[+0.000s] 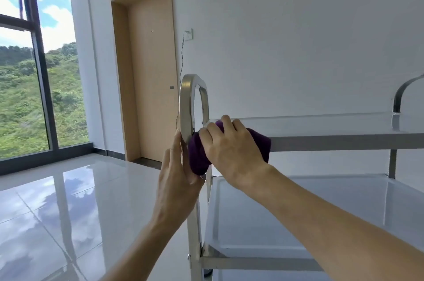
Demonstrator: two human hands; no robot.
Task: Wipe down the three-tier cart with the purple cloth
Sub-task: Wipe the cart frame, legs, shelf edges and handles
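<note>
The steel three-tier cart [321, 140] fills the right half of the head view; its top shelf edge and middle shelf [298, 212] show. My right hand [231, 150] presses the bunched purple cloth [197, 157] against the top shelf's left front corner, where the looped handle frame [187, 106] meets it. My left hand [179, 179] rests flat against the outer side of that frame's upright, fingers straight and pointing up. The lowest tier is mostly out of view.
A glossy white tiled floor [68, 212] spreads to the left. A wooden door [153, 74] stands behind the cart's handle, and a tall window [34, 74] is at far left. A white wall with a socket and thin cable [183, 56] backs the cart.
</note>
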